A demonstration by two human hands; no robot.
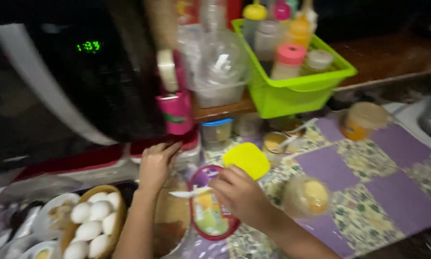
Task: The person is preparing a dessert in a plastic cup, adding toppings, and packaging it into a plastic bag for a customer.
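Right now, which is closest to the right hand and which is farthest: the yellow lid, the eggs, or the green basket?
From the right hand:
1. Yellow lid, touching its fingers, just above.
2. Eggs, in a bowl at lower left, past the left hand.
3. Green basket, up on the shelf behind.

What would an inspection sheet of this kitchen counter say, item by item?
Surface: patchwork cloth in purple and floral squares.
Things in hand: yellow lid and white spoon at the right hand; jar under the left hand.
Clutter: basket of eggs, green tray of bottles, orange jar.
Hands: left rests on the jar; right grips the lid.
Cables: nothing seen.
Surroundings: black microwave, dim and blurred.
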